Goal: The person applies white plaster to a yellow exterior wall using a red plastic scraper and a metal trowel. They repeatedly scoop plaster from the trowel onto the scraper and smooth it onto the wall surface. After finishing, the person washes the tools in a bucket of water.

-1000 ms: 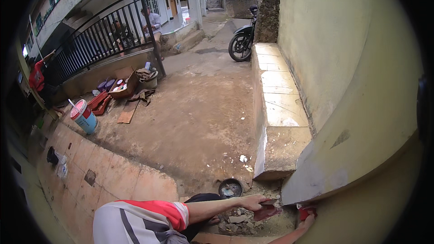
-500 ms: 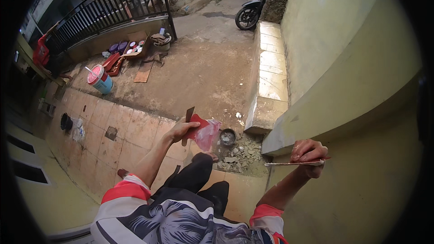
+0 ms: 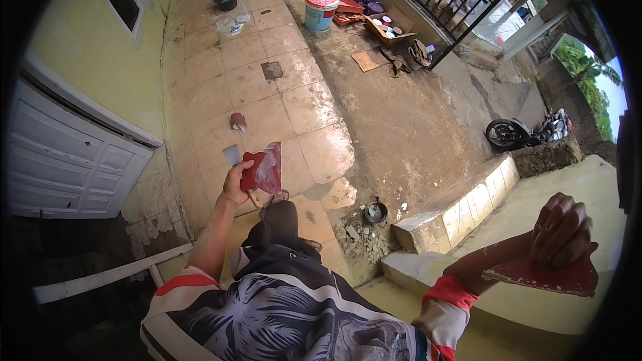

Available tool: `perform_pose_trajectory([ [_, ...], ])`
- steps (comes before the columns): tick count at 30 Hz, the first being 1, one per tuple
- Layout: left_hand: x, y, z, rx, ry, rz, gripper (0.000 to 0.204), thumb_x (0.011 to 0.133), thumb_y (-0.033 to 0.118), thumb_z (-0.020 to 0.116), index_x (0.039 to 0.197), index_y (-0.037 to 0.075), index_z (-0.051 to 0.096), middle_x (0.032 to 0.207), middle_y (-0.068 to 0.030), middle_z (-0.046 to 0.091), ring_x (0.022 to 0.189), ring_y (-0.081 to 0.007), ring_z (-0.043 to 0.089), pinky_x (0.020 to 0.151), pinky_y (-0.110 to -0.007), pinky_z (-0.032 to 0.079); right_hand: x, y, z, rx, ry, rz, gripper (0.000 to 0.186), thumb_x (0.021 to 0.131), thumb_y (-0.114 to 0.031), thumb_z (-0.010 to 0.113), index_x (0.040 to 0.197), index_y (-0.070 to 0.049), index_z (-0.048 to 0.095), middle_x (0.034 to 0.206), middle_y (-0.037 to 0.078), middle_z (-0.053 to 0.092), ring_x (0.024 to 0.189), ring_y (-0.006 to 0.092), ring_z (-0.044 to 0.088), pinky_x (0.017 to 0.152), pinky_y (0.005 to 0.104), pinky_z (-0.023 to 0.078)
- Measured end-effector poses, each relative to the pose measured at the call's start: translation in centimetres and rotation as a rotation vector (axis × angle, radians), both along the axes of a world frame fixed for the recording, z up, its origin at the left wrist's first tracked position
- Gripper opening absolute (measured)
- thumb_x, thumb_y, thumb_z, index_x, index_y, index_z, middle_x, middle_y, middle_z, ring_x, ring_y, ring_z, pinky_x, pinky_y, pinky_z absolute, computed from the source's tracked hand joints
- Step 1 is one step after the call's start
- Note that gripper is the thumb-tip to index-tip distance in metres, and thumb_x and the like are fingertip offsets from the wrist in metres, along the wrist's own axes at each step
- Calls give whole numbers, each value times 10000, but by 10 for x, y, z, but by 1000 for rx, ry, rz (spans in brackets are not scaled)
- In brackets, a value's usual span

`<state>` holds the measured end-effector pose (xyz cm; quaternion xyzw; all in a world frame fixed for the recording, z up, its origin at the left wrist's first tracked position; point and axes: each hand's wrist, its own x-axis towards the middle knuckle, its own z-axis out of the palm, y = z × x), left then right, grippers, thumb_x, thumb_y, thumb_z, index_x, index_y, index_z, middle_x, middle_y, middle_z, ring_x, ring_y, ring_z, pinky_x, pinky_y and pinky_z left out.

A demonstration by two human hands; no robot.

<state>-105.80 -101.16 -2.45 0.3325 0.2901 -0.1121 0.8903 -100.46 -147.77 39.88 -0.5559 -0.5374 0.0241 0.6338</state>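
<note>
With left hand (image 3: pixel 235 184), left of the round black bowl (image 3: pixel 375 212), gripping a white-smeared red sheet (image 3: pixel 266 168) and grey-bladed scraper (image 3: pixel 232 154). With right hand (image 3: pixel 560 230), right of it, clutching a white-edged red plate (image 3: pixel 552 277).

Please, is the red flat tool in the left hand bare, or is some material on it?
Not bare: the red flat tool in the left hand shows a whitish smear.

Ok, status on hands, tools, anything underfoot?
Left hand: white-smeared spreader, plus scraper. Right hand: second spreader. Rubble and bowl near the feet.
</note>
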Motion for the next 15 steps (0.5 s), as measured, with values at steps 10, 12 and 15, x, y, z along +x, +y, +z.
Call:
perform_pose_trajectory([
  [10,-55,138,-42,-108,-45,568,230,909,253,613,1071,90,606,872,-33,676,595,-166,584,435,-288,419,134,151,-374,-448,1072,-578,227,745,-91,681,962,-39,635,809,29,660,659,135,620,570,282,491],
  [12,-53,179,-38,-60,-2,642,222,916,252,609,1065,88,601,853,-35,668,579,-163,579,435,-293,426,120,174,-439,-351,1350,-611,240,733,-90,672,965,-37,639,854,37,668,718,169,647,633,294,526],
  [15,-56,233,-47,-35,-44,689,192,931,244,601,1041,87,593,831,-37,652,561,-158,573,433,-287,434,88,189,-488,-1,1702,-505,313,719,-42,633,1031,-15,620,936,71,663,827,219,665,746,364,568],
])
